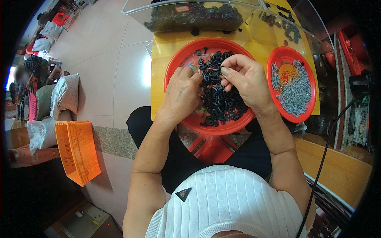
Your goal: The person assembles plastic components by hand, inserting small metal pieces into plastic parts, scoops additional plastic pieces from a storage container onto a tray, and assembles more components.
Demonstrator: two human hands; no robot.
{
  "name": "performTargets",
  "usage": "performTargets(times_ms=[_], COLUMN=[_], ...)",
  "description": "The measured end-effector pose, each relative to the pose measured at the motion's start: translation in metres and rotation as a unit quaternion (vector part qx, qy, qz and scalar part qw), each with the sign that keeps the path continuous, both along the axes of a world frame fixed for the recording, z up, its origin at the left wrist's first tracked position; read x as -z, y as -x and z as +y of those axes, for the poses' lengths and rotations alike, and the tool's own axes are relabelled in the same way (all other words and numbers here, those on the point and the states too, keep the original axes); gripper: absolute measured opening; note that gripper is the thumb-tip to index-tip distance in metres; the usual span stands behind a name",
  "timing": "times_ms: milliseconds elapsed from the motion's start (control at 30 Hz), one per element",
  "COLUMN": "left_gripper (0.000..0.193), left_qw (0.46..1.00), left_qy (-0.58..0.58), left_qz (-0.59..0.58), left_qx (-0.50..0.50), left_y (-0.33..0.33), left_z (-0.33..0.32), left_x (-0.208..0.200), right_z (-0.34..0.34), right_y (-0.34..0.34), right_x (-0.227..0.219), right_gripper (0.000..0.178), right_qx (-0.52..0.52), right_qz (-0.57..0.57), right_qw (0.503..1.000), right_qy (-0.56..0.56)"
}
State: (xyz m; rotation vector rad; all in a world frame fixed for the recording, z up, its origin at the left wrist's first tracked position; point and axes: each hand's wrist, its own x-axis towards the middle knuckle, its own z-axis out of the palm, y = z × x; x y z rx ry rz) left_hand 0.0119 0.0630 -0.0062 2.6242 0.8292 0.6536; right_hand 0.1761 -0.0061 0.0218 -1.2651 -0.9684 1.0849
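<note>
Over the left side of a round red tray (171, 59), my left hand (181, 90) is closed, its fingers curled down. Whatever it holds is hidden behind the fingers. My right hand (247, 79) pinches thumb against forefinger above the same tray. A thin, screw-like piece seems to stick out from this pinch, too small to be sure of. Beneath and between both hands lies a heap of small black plastic parts (219, 102), many with holes. To the right, an oval red plate (274, 93) carries many small silver screws (294, 95).
A clear plastic bin (190, 18) of black parts stands on the yellow tabletop (158, 51), with loose parts near a second clear container (278, 29). A black cable (328, 139) hangs at the right. On the left are an orange crate (79, 152), sacks (65, 93) and another person (37, 71).
</note>
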Motion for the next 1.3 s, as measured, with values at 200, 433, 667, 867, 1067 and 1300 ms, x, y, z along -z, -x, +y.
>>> performTargets(times_ms=[200,433,667,867,1067,1300], left_gripper=[0.015,0.019,0.023,0.025,0.025,0.026], left_qw=[0.878,0.659,0.610,0.605,0.627,0.645], left_qy=[0.369,0.636,0.671,0.662,0.648,0.636], left_qz=[-0.306,-0.400,-0.420,-0.433,-0.423,-0.416], left_qx=[-0.005,0.042,0.032,0.082,0.088,0.077], left_y=[0.000,0.001,-0.003,-0.003,-0.003,-0.003], left_z=[-0.001,-0.001,-0.009,-0.009,-0.010,-0.011], left_x=[-0.002,-0.004,-0.013,-0.004,-0.005,-0.004], right_z=[-0.002,-0.006,-0.009,-0.009,-0.009,-0.009], right_y=[-0.001,0.004,0.009,0.011,0.010,0.009], right_x=[-0.004,-0.008,-0.010,-0.014,-0.009,-0.009], right_gripper=[0.007,0.008,0.007,0.006,0.005,0.005], right_qx=[0.001,-0.012,-0.019,-0.014,-0.014,-0.021], right_qz=[0.017,0.007,-0.016,-0.019,-0.021,-0.031], right_qw=[1.000,1.000,0.999,0.999,0.999,0.999], right_qy=[0.009,0.019,0.040,0.043,0.042,0.040])
